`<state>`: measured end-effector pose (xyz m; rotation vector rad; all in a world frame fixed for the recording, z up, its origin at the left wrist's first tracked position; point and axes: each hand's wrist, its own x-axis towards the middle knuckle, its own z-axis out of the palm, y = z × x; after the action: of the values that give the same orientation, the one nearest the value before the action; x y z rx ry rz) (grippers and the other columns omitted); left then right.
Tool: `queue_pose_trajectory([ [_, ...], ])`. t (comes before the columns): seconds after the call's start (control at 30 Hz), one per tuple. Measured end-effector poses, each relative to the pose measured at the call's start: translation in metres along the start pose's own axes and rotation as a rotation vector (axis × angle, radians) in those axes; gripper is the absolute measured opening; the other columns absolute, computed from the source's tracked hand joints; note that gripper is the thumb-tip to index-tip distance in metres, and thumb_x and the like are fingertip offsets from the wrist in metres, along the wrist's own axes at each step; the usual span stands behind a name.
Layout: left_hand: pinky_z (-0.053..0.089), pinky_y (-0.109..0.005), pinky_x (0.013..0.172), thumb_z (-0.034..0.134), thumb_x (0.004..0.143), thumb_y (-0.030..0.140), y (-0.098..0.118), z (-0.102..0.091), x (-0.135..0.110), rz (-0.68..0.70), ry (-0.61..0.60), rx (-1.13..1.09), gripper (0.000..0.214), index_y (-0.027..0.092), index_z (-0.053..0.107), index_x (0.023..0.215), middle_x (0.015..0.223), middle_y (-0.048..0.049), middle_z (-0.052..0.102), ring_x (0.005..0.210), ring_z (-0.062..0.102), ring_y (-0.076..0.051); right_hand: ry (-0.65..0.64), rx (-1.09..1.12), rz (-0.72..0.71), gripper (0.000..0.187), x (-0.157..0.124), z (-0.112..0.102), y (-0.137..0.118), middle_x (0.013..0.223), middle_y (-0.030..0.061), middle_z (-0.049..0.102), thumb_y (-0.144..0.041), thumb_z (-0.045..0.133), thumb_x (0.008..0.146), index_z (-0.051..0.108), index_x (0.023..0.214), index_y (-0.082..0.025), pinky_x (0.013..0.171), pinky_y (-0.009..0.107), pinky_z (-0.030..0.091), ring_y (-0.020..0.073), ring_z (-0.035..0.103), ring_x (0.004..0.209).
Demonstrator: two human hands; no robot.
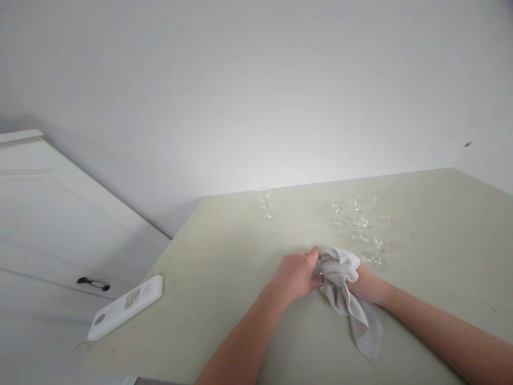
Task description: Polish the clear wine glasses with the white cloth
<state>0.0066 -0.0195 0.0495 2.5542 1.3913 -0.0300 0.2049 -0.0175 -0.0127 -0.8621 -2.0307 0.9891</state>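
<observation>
My left hand is closed in a pinch against a bunched grey-white cloth, apparently gripping a small clear glass whose base glints at its fingertips. My right hand is mostly wrapped inside the cloth, its fingers hidden, and the cloth's tail hangs down toward me. Both hands hover just above the pale green table. Several clear stemmed glasses stand in a group just behind my right hand, the nearest close to the cloth.
One more stemmed glass stands alone near the table's far edge. A white rectangular board lies at the table's left edge, partly overhanging. A white cabinet with a dark handle is at the left. A plain white wall is behind.
</observation>
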Motion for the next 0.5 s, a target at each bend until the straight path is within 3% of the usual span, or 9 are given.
queue_pose_trajectory([
  [0.33,0.054,-0.034,0.077,0.064,0.086,0.040,0.0002,-0.0009,-0.0004,0.003,-0.011,-0.021,0.044,0.023,0.053,0.125,0.105,-0.0092,0.075,0.096,0.073,-0.030,-0.012,0.012,-0.005,0.018,-0.0008,-0.0020,-0.0076,0.097,0.0030,0.075,-0.023,0.056,0.091,0.074,0.091,-0.022,0.092,0.030,0.055,0.0230,0.071,0.092],
  [0.5,0.054,-0.035,0.077,0.063,0.086,0.039,-0.0002,-0.0003,-0.0008,0.002,0.002,-0.032,0.044,0.023,0.053,0.125,0.105,-0.0086,0.075,0.096,0.073,-0.030,-0.031,-0.017,0.003,0.018,-0.0011,-0.0017,-0.0043,0.096,0.0051,0.074,-0.027,0.056,0.091,0.072,0.092,-0.020,0.092,0.036,0.054,0.0235,0.069,0.092],
])
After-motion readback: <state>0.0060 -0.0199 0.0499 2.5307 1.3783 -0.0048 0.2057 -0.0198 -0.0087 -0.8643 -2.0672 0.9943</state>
